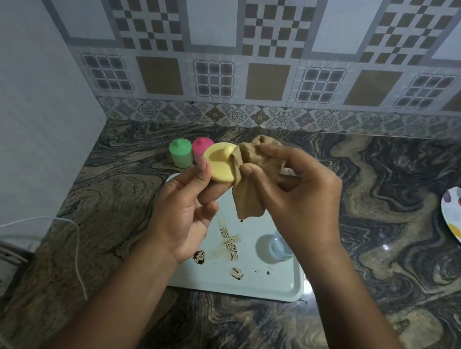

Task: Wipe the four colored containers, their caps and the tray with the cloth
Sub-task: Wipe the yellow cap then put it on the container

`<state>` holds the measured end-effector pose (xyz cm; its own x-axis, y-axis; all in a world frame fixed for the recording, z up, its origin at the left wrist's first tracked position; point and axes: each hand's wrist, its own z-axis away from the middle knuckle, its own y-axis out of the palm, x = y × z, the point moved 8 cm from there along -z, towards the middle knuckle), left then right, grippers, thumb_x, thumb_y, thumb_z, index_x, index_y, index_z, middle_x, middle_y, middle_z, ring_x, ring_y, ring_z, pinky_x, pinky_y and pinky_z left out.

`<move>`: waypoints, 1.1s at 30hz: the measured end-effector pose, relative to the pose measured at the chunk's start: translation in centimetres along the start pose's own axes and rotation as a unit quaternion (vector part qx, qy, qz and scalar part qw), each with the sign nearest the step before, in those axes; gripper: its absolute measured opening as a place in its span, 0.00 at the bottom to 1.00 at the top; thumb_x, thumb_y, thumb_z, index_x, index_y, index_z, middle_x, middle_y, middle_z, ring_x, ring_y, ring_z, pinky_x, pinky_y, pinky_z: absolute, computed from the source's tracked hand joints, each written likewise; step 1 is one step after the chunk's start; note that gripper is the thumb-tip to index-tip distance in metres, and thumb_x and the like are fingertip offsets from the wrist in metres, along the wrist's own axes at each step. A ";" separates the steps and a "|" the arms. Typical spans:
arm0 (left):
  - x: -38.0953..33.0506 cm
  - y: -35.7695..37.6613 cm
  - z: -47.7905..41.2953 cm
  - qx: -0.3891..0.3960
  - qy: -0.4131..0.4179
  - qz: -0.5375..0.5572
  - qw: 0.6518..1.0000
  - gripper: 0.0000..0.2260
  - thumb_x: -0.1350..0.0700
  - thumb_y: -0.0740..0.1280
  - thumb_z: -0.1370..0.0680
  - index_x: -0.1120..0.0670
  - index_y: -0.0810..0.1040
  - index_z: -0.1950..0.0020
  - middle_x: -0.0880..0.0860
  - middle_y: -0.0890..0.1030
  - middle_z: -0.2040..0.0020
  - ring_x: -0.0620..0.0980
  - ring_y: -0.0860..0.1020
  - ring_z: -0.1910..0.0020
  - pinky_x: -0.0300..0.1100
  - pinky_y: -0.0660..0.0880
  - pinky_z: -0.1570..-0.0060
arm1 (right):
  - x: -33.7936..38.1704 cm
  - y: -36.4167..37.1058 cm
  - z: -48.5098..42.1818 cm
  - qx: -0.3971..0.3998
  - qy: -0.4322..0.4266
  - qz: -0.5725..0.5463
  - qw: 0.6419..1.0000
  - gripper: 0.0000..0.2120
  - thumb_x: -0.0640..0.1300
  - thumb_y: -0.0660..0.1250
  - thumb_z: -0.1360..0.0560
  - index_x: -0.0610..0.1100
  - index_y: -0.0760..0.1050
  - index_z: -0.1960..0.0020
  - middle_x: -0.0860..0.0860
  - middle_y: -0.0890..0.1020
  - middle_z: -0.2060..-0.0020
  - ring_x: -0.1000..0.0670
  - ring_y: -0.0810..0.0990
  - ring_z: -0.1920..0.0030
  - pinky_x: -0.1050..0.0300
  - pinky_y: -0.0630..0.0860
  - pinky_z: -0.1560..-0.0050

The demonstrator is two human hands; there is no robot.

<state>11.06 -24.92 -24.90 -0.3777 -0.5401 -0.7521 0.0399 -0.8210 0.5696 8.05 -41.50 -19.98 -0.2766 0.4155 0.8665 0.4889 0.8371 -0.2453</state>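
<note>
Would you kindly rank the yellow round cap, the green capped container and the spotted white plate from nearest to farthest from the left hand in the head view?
1. Yellow round cap: held in the left hand itself.
2. Green capped container: on the counter, just beyond the hand.
3. Spotted white plate: far off at the right edge.

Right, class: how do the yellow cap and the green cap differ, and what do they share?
The yellow cap is held up by the left hand; the green cap sits on its container on the counter. The yellow cap is tilted toward the camera; the green cap stands upright. The cloth in the right hand touches the yellow cap, not the green one. Both are round with a top knob.
</note>
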 end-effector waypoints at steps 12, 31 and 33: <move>0.7 0.8 0.4 0.024 -0.007 -0.007 1.000 0.10 0.51 0.67 0.28 0.51 0.87 0.53 0.49 0.86 0.47 0.43 0.85 0.51 0.27 0.65 0.78 | 0.2 0.1 -0.5 -0.044 0.008 0.035 0.998 0.05 0.44 0.80 0.28 0.45 0.87 0.53 0.55 0.87 0.63 0.57 0.84 0.63 0.57 0.81 0.60; 1.1 0.5 0.0 0.025 -0.013 0.007 1.000 0.12 0.50 0.65 0.25 0.56 0.82 0.50 0.51 0.86 0.56 0.41 0.84 0.64 0.29 0.56 0.83 | -0.5 0.4 -0.7 0.024 0.025 0.030 0.999 0.07 0.43 0.74 0.22 0.47 0.86 0.45 0.56 0.87 0.53 0.58 0.86 0.50 0.57 0.82 0.48; 1.2 0.6 -0.3 0.031 -0.018 0.004 0.999 0.13 0.48 0.64 0.23 0.56 0.80 0.47 0.50 0.86 0.56 0.41 0.83 0.63 0.28 0.57 0.82 | -1.2 1.1 -0.6 0.075 0.043 0.017 0.996 0.10 0.45 0.71 0.20 0.48 0.85 0.40 0.56 0.87 0.47 0.58 0.85 0.44 0.54 0.81 0.43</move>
<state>10.93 -26.12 -25.54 -0.4100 -0.5384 -0.7362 -0.0143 -0.8033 0.5954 9.40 -41.29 -20.99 -0.1868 0.4178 0.8891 0.3655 0.8696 -0.3318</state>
